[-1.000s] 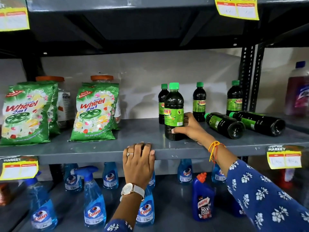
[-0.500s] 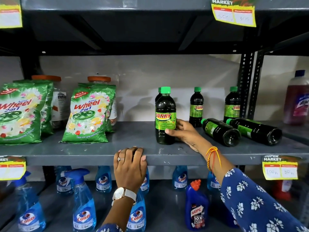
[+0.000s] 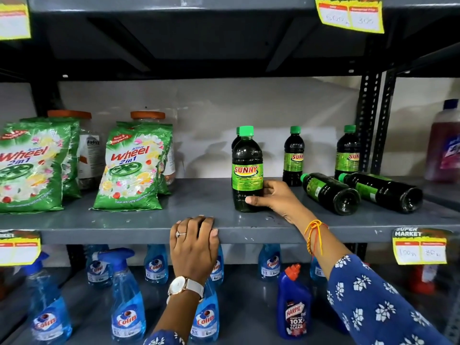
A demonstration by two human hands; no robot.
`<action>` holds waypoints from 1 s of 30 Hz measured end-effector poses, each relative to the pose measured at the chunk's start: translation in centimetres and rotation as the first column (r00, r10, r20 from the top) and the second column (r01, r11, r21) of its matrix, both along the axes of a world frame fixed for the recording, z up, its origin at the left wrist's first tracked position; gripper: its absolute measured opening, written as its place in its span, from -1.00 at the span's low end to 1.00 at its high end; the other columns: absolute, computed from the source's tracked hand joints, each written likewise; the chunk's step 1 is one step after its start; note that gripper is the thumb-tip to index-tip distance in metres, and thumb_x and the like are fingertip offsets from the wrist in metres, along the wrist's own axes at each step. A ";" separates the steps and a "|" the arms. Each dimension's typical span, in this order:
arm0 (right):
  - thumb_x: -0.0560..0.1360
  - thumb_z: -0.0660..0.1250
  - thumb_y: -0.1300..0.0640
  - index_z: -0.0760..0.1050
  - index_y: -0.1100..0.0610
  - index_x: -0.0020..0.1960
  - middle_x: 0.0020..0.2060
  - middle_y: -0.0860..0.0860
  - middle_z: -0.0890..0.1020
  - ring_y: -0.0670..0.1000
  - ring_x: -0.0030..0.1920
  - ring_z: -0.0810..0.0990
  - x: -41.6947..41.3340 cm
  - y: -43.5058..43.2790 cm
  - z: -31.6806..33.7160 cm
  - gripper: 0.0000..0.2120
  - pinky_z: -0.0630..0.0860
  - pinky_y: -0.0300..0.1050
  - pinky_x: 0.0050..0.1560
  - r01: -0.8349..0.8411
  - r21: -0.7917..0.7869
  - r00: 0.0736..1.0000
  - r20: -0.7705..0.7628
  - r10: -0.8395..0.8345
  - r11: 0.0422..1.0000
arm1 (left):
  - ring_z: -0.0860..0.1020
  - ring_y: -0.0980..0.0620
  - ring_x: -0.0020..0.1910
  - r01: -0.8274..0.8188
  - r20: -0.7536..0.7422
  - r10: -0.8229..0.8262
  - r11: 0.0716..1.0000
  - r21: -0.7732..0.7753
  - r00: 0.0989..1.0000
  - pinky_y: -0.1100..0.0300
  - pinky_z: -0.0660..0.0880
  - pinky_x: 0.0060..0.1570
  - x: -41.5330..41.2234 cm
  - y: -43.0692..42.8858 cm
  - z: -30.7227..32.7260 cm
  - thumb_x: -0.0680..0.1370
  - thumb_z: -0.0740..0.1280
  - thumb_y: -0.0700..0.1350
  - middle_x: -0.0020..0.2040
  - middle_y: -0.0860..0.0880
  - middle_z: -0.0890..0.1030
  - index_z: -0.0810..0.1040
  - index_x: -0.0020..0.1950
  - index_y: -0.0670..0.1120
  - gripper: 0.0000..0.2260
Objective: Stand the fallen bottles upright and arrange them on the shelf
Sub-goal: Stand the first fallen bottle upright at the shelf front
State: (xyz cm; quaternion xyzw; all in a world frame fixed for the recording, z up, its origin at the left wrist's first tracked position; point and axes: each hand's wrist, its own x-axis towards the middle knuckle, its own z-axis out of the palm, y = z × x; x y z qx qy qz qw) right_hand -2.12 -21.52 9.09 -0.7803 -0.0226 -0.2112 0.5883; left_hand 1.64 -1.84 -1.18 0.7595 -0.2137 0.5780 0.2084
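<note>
We are facing a grey metal shop shelf (image 3: 154, 221) backed by a pale wall, with green detergent pouches (image 3: 134, 168) well off to the left. Our right hand (image 3: 272, 197) wraps the lower body of an upright dark bottle with a green cap and a green "SUNNY" label (image 3: 247, 168); the thumb crosses the front below the label and the fingers (image 3: 270, 189) curl round the right side, closed on it. Our left hand (image 3: 194, 241) rests on the shelf's front edge, fingers together, holding nothing.

The bottle looks like smooth, glossy plastic filled nearly to the neck, so we judge it fairly heavy, stiff and a little slippery; a grip low on the straight body seems safest.

Beyond the right fingers two matching dark bottles lie on their sides, the nearer one (image 3: 329, 192) and the farther one (image 3: 384, 191), caps pointing back-left, bases toward us. We would take each around the labelled middle. Other bottles stand upright behind.
</note>
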 end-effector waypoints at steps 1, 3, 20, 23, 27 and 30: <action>0.27 0.52 0.30 0.54 0.17 0.06 0.07 0.14 0.63 0.06 0.07 0.59 -0.1 0.1 0.0 -0.62 0.48 -0.10 0.14 0.015 -0.009 1.000 -0.002 -0.015 1.000 | 0.46 -0.17 -0.07 -0.001 -0.004 0.001 1.000 0.006 1.000 -0.08 0.28 0.12 0.0 0.0 0.0 0.62 -0.05 0.02 -0.07 -0.17 0.58 0.59 -0.01 -0.15 -0.55; 0.28 0.52 0.30 0.54 0.20 0.06 0.07 0.14 0.63 0.08 0.08 0.59 -0.3 0.1 0.1 -0.62 0.48 -0.05 0.18 0.037 -0.028 0.999 -0.009 -0.037 0.999 | 0.46 -0.17 -0.07 -0.002 -0.014 0.002 1.000 0.016 1.000 -0.08 0.28 0.12 -0.2 0.1 0.1 0.62 -0.05 0.02 -0.07 -0.17 0.58 0.58 -0.01 -0.15 -0.55; 0.33 0.49 0.22 0.50 0.20 0.18 0.07 0.06 0.63 -0.01 0.07 0.60 -4.8 0.8 -0.3 -0.57 0.47 -0.11 0.20 -0.018 -0.185 1.000 0.004 0.019 0.983 | 0.44 -0.17 -0.05 0.016 -0.093 -0.011 0.999 0.048 0.996 -0.09 0.28 0.17 -1.1 0.5 0.3 0.62 -0.05 0.02 -0.05 -0.15 0.54 0.54 0.03 -0.13 -0.59; 0.33 0.49 0.22 0.50 0.20 0.17 0.06 0.06 0.63 0.00 0.08 0.59 -5.1 0.9 -0.2 -0.57 0.47 -0.11 0.20 -0.026 -0.172 1.000 -0.005 0.025 0.985 | 0.46 -0.19 -0.04 0.038 -0.096 -0.035 0.999 0.026 0.995 -0.10 0.27 0.17 -1.3 0.5 0.3 0.63 -0.06 0.03 -0.03 -0.15 0.54 0.54 0.04 -0.13 -0.57; 0.33 0.50 0.10 0.51 0.11 0.15 0.03 0.00 0.62 0.02 0.13 0.58 -5.8 0.3 0.2 -0.58 0.47 -0.08 0.23 -0.077 -0.207 0.997 -0.046 0.069 0.975 | 0.42 -0.18 0.09 0.150 -0.038 -0.158 0.974 -0.168 0.987 -0.10 0.24 0.23 -2.5 -0.8 0.4 0.60 0.05 -0.03 0.09 -0.19 0.52 0.49 0.10 -0.18 -0.68; 0.33 0.46 -0.09 0.40 0.18 0.30 0.12 0.03 0.58 0.00 0.15 0.55 -6.6 -1.9 1.9 -0.36 0.47 -0.08 0.22 0.164 -0.257 0.986 0.017 -0.165 0.952 | 0.42 -0.16 0.15 0.326 0.108 -0.317 0.941 -0.089 0.942 -0.07 0.33 0.19 -5.3 -3.8 1.0 0.61 0.07 -0.03 0.14 -0.20 0.51 0.43 0.16 -0.19 -0.71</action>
